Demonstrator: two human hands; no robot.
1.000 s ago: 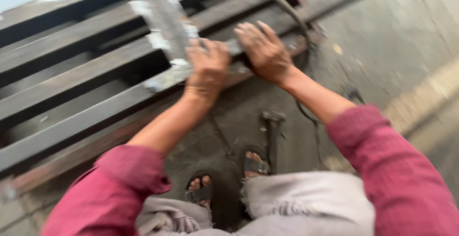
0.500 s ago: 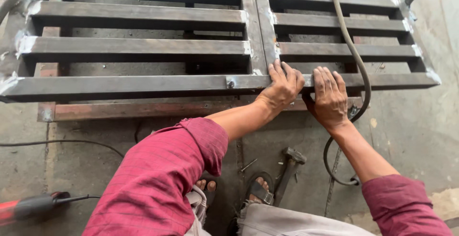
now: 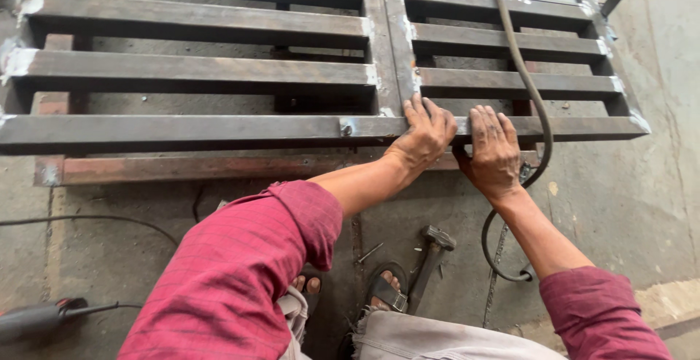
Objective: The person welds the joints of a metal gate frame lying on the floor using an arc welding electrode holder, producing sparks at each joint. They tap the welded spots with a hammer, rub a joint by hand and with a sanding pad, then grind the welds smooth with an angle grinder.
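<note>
Fingers [image 3: 426,115] of the left hand [image 3: 424,137] are held together and laid flat, pointing away from the body, on the nearest flat bar of a rusty grey steel grille frame [image 3: 189,130]; no clamping is seen, just palm-down contact. Fingers [image 3: 487,125] of the right hand [image 3: 493,152] are slightly spread, likewise pressed flat on the same bar, just beside the left hand. Both wrists are bent back a little; forearms run down and outward to rolled-up dark red checked sleeves [image 3: 240,280].

Grille frame is laid flat on the grey concrete floor [image 3: 627,199], long axis L-R across the view, w/ parallel box-section bars and a vertical divider near the middle; weld spots and whitish patches are seen at the joints. A black rubber hose [image 3: 521,68] is draped over the frame's right part, curling to the floor by the right wrist. A metal hammer [image 3: 430,261] lies near sandalled feet. A red-tipped power tool [image 3: 36,318] lies at far left.
</note>
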